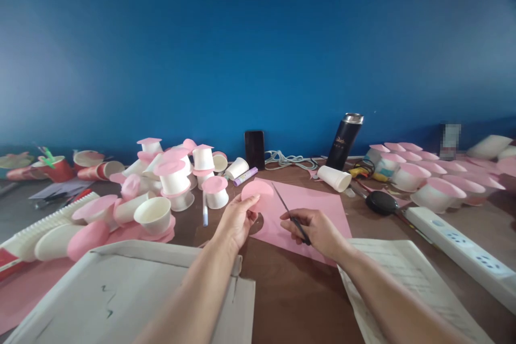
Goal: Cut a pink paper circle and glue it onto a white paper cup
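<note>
Between the thumb and fingers of my left hand (237, 220) is a round pink paper disc (264, 194), held up by its lower left edge. My right hand (312, 228) is wrapped round the black handles of a pair of scissors (287, 206). Their blades point up and left, close to the disc's right edge; I cannot tell whether they touch it. Under both hands lies a pink paper sheet (322, 205) with a rounded piece cut from its left edge.
White paper cups with pink discs (174, 177) crowd the left; more capped cups (437, 192) stand at right. A phone (254, 149), black bottle (344, 142), fallen cup (334, 178) and cable (286, 160) line the back. A power strip (463, 252) lies right, a white box (133, 290) front left.
</note>
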A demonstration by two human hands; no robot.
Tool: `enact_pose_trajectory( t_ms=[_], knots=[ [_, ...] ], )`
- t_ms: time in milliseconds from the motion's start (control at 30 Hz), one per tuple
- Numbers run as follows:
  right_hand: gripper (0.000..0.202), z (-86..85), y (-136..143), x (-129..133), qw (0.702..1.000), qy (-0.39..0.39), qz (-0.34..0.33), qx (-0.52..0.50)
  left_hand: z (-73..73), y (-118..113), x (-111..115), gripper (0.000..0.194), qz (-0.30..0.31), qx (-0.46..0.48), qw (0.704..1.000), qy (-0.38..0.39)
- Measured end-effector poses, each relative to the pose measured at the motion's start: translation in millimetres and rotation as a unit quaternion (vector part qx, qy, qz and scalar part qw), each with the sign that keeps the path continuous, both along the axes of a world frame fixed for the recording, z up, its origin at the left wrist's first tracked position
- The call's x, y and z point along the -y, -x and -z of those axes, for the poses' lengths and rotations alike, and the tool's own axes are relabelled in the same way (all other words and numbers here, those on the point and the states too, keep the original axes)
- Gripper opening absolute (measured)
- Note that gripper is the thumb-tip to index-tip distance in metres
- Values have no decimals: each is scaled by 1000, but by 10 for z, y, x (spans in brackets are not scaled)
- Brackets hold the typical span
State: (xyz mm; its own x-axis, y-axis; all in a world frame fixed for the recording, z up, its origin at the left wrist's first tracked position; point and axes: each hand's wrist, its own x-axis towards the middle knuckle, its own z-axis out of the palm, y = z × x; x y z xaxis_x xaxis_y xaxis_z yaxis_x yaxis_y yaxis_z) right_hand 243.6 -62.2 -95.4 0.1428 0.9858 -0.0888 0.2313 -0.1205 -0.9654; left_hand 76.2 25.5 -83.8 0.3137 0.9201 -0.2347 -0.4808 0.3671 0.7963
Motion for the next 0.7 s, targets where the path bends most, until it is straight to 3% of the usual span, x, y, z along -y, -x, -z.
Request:
enact_pose_trajectory(
  t_ms=[267,700],
  knots=[
    [44,94,46,-10,999,-22,-28,-4,25,-27,-34,24,-33,45,997,55],
    [45,104,97,7,997,-2,-61,-40,80,-44,-58,24,-20,109,992,67]
  ],
)
